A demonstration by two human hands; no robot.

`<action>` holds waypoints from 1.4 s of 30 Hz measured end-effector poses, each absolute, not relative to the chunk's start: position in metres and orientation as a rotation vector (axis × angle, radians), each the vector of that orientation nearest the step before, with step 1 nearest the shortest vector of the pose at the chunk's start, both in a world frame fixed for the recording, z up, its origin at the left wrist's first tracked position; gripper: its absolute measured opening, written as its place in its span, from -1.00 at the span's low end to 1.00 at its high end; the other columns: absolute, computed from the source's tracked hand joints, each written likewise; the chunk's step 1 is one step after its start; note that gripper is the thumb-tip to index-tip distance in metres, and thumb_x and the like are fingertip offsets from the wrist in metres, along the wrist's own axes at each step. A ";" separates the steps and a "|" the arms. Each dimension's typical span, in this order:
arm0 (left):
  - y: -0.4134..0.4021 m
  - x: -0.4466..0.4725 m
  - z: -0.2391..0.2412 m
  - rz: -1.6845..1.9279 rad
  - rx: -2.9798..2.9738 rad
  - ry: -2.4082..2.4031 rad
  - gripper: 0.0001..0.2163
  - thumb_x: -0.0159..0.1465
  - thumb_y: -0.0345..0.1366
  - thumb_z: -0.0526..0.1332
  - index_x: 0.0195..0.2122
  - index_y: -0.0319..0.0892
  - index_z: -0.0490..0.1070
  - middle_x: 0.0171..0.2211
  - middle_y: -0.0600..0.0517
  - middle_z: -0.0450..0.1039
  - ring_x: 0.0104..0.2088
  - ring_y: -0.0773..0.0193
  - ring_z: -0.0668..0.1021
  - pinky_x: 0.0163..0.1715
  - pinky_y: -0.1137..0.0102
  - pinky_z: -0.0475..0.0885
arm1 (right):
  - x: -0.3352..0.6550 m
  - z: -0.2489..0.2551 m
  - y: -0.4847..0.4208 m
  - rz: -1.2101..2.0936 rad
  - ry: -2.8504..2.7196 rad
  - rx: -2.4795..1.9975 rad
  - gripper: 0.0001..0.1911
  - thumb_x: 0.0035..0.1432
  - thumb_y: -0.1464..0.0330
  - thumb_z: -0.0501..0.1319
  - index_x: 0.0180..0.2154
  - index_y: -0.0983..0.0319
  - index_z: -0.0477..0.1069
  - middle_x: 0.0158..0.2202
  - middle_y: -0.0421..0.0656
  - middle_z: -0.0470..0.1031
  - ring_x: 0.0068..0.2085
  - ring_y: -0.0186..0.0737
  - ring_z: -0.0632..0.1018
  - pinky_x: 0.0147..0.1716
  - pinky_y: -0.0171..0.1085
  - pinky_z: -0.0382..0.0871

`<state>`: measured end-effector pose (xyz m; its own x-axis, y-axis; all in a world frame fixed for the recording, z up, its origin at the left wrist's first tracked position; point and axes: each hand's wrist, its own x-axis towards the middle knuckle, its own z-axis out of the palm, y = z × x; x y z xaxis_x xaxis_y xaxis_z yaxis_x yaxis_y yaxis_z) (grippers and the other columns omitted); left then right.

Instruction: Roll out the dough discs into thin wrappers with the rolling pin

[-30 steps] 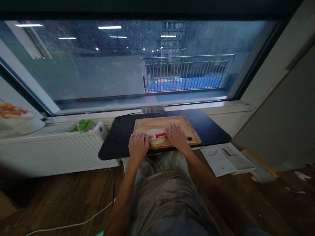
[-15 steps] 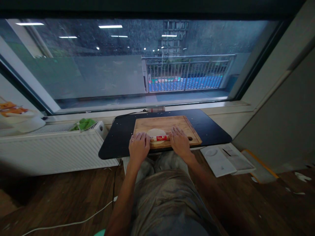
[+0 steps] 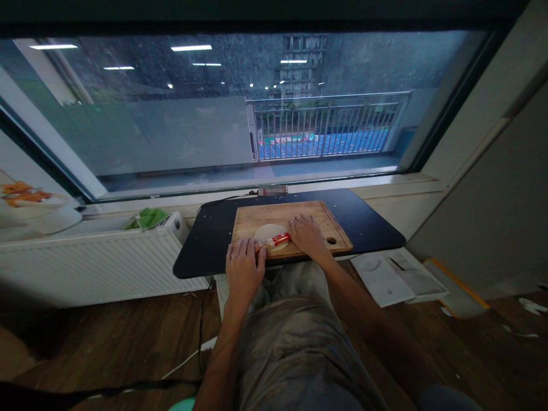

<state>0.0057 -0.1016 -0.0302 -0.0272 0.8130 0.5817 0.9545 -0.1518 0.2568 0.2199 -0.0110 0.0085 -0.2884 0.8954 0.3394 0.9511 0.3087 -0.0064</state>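
Observation:
A rolling pin with a red and white wrapper lies slantwise across a flat round of dough. My left hand covers its near left end, fingers curved over it. Over the far right end rests my right hand, palm down. Both ends of the pin are hidden under the hands. The dough lies on a wooden cutting board, which has a hole near its right edge.
The board rests on a small black table below a window. At left stands a white radiator with a green leafy thing on top. An open white box is at right, and a white cable crosses the floor.
The rolling pin has turned from nearly level to a slant, its right end farther away. My right hand has moved forward and slightly left, my left hand back toward me.

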 end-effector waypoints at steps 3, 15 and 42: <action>-0.088 0.003 -0.026 -0.892 -2.016 -1.922 -0.56 0.62 -0.11 0.04 0.23 -0.23 0.60 0.24 -0.28 0.65 0.35 -0.19 0.57 0.51 -0.18 0.23 | 0.218 0.009 0.000 -0.299 -2.335 -1.653 -0.59 0.63 0.37 -0.01 0.17 0.26 0.60 0.23 0.11 0.66 0.34 0.12 0.53 0.44 0.19 0.20; -0.077 -0.002 -0.027 -0.932 -2.014 -1.927 -0.58 0.63 -0.13 0.01 0.17 -0.13 0.64 0.19 -0.19 0.69 0.23 -0.05 0.64 0.36 0.03 0.42 | 0.215 0.010 -0.012 -0.342 -2.255 -1.663 -0.55 0.60 0.37 -0.02 -0.01 0.27 0.68 0.05 0.14 0.71 0.17 0.10 0.61 0.29 0.00 0.36; -0.066 0.000 -0.026 -0.985 -2.041 -1.960 -0.66 0.61 -0.16 0.07 0.08 -0.06 0.66 0.16 -0.12 0.71 0.31 -0.06 0.58 0.26 0.05 0.44 | 0.222 -0.015 -0.029 -0.321 -2.012 -1.649 -0.43 0.62 0.31 -0.10 0.27 0.37 0.58 0.37 0.19 0.56 0.42 0.08 0.51 0.44 0.06 0.28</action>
